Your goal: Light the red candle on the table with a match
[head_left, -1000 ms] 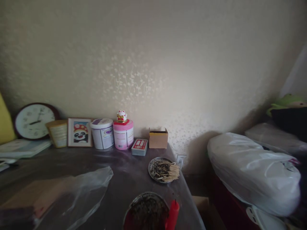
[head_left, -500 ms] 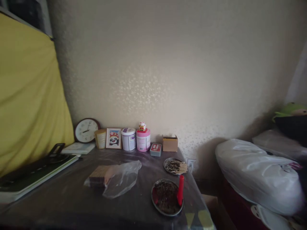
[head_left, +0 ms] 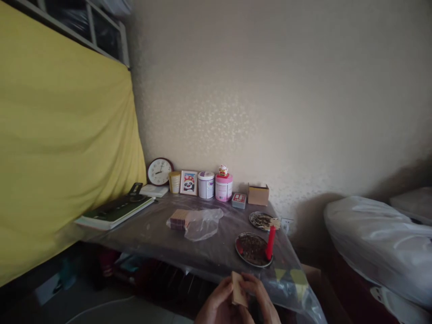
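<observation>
Left hand [head_left: 218, 302] and right hand [head_left: 260, 294], both clamped on a small tan boxy piece [head_left: 239, 290], near side; red candle [head_left: 270, 243] stands farther, rightward, at a round dish [head_left: 243, 259].

Your left grip [head_left: 218, 298] and right grip [head_left: 259, 294] hold a tan piece [head_left: 239, 289]; on tabletop [head_left: 148, 238]: red candle [head_left: 270, 243], right edge of dish [head_left: 248, 262].

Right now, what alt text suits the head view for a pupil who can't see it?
A person's left hand and right hand hold a small tan boxlike object before a plastic-covered table. Beyond them, a red candle stands at the right side of a round plate, with thin sticks, two tubs and a clock farther back.
</observation>
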Demonstrator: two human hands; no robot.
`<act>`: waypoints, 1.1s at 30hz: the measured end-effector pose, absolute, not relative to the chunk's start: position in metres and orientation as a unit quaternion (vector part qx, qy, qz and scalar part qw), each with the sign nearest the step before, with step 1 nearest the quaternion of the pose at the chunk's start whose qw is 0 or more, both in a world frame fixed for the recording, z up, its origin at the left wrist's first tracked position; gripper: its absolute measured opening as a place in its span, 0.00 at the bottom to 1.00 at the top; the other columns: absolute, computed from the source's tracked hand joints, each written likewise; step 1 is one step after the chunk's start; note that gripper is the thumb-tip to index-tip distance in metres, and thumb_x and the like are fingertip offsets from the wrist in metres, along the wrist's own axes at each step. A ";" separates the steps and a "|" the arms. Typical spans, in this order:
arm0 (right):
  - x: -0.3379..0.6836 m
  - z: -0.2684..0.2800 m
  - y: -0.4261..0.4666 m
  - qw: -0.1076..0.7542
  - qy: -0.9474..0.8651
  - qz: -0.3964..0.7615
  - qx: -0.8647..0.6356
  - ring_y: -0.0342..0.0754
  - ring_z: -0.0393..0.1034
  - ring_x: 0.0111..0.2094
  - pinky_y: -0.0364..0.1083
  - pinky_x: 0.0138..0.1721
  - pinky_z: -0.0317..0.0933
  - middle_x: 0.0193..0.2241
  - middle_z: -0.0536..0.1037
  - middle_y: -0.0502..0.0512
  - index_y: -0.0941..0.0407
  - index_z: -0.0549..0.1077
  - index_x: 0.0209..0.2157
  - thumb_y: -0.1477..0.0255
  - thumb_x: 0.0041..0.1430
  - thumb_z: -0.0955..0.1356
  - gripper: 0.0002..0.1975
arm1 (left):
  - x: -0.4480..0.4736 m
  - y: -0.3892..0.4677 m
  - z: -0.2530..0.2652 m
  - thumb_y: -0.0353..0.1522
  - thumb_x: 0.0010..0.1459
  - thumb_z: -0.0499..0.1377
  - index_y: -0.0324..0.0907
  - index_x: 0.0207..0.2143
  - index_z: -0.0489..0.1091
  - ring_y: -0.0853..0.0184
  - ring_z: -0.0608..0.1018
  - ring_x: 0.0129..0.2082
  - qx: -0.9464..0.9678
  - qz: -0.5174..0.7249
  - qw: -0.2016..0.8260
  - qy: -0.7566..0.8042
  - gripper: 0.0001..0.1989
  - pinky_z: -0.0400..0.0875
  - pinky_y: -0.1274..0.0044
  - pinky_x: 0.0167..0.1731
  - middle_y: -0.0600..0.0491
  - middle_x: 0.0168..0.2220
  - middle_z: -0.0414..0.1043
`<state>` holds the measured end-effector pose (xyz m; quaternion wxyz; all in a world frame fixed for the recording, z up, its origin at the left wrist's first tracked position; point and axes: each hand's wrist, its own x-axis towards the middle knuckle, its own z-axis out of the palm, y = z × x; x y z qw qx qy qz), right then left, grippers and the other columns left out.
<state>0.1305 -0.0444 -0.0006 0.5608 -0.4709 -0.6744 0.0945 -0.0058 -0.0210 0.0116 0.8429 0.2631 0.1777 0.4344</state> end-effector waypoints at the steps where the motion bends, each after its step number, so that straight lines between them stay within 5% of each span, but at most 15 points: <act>1: 0.131 0.001 -0.045 0.558 -0.676 0.102 -0.470 0.51 0.70 0.48 0.44 0.48 0.64 0.46 0.75 0.56 0.51 0.73 0.40 0.57 0.53 0.66 0.16 | -0.006 -0.021 0.011 0.37 0.49 0.62 0.44 0.34 0.71 0.69 0.75 0.33 0.245 0.431 0.854 0.157 0.09 0.64 0.77 0.35 0.56 0.29 0.73; 16: 0.133 0.026 -0.053 0.475 -0.731 0.125 -0.474 0.49 0.67 0.51 0.43 0.51 0.62 0.49 0.73 0.54 0.51 0.71 0.43 0.67 0.54 0.67 0.13 | -0.006 -0.019 0.010 0.38 0.53 0.58 0.41 0.36 0.70 0.70 0.71 0.31 0.225 0.437 0.861 0.130 0.11 0.60 0.78 0.34 0.53 0.32 0.71; 33: 0.131 0.026 -0.055 0.490 -0.707 0.198 -0.471 0.53 0.66 0.52 0.48 0.52 0.62 0.51 0.71 0.57 0.51 0.71 0.43 0.68 0.54 0.67 0.13 | -0.007 -0.018 0.007 0.33 0.58 0.54 0.39 0.36 0.71 0.67 0.73 0.35 0.177 0.442 0.875 0.090 0.09 0.61 0.76 0.35 0.50 0.33 0.72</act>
